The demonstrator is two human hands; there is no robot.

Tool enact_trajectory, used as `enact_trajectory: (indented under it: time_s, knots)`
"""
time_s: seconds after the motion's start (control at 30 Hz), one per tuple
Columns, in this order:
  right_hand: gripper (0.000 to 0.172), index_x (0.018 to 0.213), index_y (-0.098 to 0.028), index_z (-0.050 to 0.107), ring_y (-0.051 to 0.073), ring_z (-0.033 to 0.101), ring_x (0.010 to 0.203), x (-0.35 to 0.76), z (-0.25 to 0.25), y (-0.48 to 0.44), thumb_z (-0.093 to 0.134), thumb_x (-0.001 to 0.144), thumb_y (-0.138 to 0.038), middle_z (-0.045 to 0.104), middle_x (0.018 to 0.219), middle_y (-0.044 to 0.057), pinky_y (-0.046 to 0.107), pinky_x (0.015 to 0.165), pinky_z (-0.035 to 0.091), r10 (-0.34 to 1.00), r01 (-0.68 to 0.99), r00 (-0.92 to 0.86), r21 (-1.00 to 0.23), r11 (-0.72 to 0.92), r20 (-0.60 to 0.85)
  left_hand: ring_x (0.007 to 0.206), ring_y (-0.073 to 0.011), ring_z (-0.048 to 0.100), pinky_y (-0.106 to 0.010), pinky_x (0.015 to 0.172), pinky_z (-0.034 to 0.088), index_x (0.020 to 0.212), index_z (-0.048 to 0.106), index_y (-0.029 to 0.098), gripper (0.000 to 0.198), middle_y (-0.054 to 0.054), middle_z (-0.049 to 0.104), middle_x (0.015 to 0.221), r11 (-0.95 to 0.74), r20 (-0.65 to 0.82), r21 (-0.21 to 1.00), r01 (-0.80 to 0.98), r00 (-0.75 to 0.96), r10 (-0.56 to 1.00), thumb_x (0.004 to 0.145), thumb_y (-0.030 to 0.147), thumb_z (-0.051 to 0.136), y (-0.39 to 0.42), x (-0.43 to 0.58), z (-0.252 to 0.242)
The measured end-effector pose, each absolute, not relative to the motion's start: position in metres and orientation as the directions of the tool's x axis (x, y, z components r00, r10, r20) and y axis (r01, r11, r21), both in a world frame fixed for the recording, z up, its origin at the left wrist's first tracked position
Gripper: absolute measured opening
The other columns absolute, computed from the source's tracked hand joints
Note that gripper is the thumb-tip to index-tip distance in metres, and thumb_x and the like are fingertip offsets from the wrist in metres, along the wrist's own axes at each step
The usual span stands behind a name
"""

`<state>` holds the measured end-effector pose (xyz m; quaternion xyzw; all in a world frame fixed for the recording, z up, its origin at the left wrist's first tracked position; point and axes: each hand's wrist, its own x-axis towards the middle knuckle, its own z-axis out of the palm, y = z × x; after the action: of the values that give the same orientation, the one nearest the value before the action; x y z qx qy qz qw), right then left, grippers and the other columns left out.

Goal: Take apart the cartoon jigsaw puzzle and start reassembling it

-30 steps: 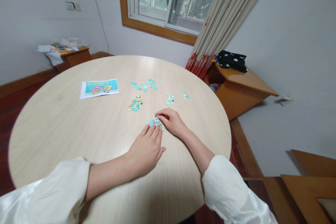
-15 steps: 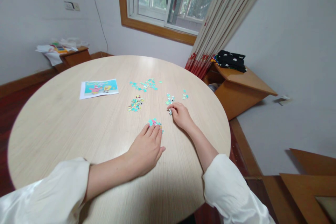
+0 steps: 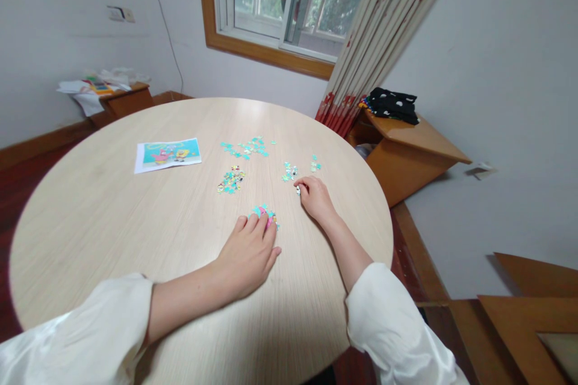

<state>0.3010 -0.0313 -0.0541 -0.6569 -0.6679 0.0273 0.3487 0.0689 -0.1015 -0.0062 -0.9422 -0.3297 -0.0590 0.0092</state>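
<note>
Small jigsaw pieces lie in several groups on the round wooden table (image 3: 189,222). My left hand (image 3: 250,249) rests palm down with its fingers out, the fingertips over the near edge of a pink and teal cluster of jigsaw pieces (image 3: 261,210); part of that cluster is hidden. My right hand (image 3: 316,198) is bent into a pinch, with a small whitish puzzle piece (image 3: 298,190) at its fingertips. Just beyond it sits a little group of pale and teal pieces (image 3: 289,172). A mixed yellow and teal pile (image 3: 232,180) lies to the left.
A printed cartoon picture (image 3: 169,154) lies at the far left of the table. Teal pieces (image 3: 248,147) are scattered toward the back, and a few more pieces (image 3: 315,163) lie at the right. Beyond the table stand a small cabinet (image 3: 410,156) and a curtain (image 3: 361,42).
My right hand has shifted slightly right, away from the pale group, with the small piece at its fingertips. My left hand stays nearly in place, its fingers a little more bent.
</note>
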Motion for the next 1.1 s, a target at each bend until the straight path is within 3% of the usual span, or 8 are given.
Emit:
enact_trajectory:
  time_s: [0.17,0.37,0.67,0.9,1.1]
  knots:
    - [0.025,0.082,-0.019,0.068,0.020,0.057,0.083,0.303,-0.055,-0.031,0.045,0.081,-0.011,0.067,0.085,0.007,0.035,0.080,0.043,0.894,0.872,0.142,-0.481,0.089,0.424,0.105,-0.0310,0.049,-0.044,0.086,0.034,0.131,0.048,0.006,0.049,-0.019,0.056,0.124,-0.771,0.088,0.020,0.636,0.767,0.635,0.097,0.035,0.029,-0.099,0.069,-0.007]
    - [0.024,0.083,-0.019,0.068,0.021,0.057,0.085,0.303,-0.056,-0.031,0.045,0.082,-0.011,0.066,0.086,0.008,0.036,0.082,0.043,0.895,0.867,0.143,-0.490,0.093,0.423,0.105,-0.0307,0.048,-0.045,0.086,0.035,0.127,0.052,0.008,0.047,-0.018,0.052,0.132,-0.779,0.117,0.045,0.625,0.771,0.626,0.097,0.032,0.026,-0.096,0.068,-0.007]
    - [0.024,0.083,-0.020,0.068,0.021,0.057,0.084,0.303,-0.057,-0.030,0.046,0.082,-0.010,0.066,0.085,0.007,0.035,0.080,0.043,0.885,0.873,0.151,-0.479,0.088,0.439,0.098,-0.0281,0.051,-0.042,0.082,0.037,0.121,0.055,0.010,0.041,-0.014,0.058,0.123,-0.772,0.069,0.067,0.632,0.769,0.636,0.097,0.030,0.029,-0.091,0.070,-0.001]
    - [0.026,0.082,-0.019,0.069,0.021,0.056,0.085,0.301,-0.055,-0.032,0.045,0.082,-0.008,0.065,0.085,0.007,0.034,0.080,0.044,0.885,0.879,0.152,-0.470,0.083,0.440,0.100,-0.0280,0.047,-0.043,0.084,0.036,0.126,0.049,0.012,0.039,-0.013,0.048,0.137,-0.766,0.166,0.094,0.636,0.749,0.641,0.097,0.031,0.031,-0.088,0.069,-0.008]
    - [0.030,0.085,-0.017,0.069,0.022,0.056,0.091,0.300,-0.055,-0.032,0.043,0.080,-0.003,0.065,0.089,0.010,0.036,0.086,0.042,0.905,0.873,0.174,-0.486,0.041,0.388,0.093,-0.0259,0.048,-0.043,0.081,0.036,0.112,0.054,0.014,0.032,-0.011,0.057,0.126,-0.769,0.125,0.130,0.626,0.759,0.639,0.097,0.029,0.030,-0.087,0.069,-0.006]
